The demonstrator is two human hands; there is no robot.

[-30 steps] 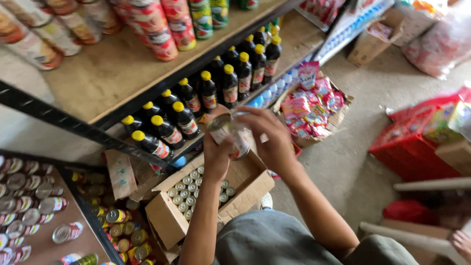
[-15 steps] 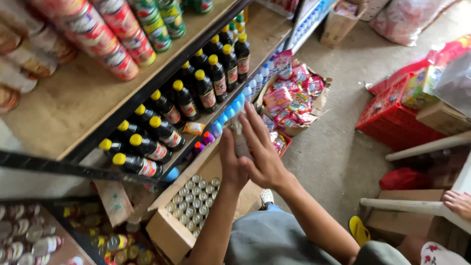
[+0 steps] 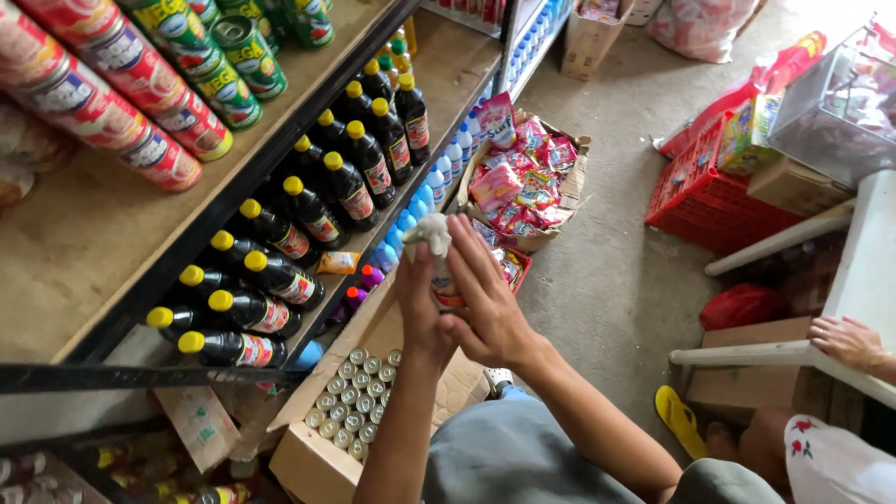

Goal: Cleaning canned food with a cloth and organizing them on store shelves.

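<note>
My left hand (image 3: 418, 301) grips a small bottle (image 3: 446, 286) from the left side, holding it upright in front of the shelf. My right hand (image 3: 485, 299) presses a crumpled whitish cloth (image 3: 429, 233) against the bottle's top and side, fingers spread along it. Directly below the hands stands an open cardboard box (image 3: 308, 457) packed with several small bottles with pale caps (image 3: 353, 411). To the left, rows of dark bottles with yellow caps (image 3: 280, 271) fill the middle shelf.
Red and green cans (image 3: 140, 84) lie on the upper wooden shelf. A box of pink sachets (image 3: 523, 187) sits on the concrete floor, a red crate (image 3: 709, 187) further right. Another person's hand (image 3: 845, 341) rests on a white table edge; a yellow sandal (image 3: 679, 420) lies below.
The view has swung left and down along the shelf. My hands stay on the bottle, and the right hand's fingers have straightened along it with the cloth on top.
</note>
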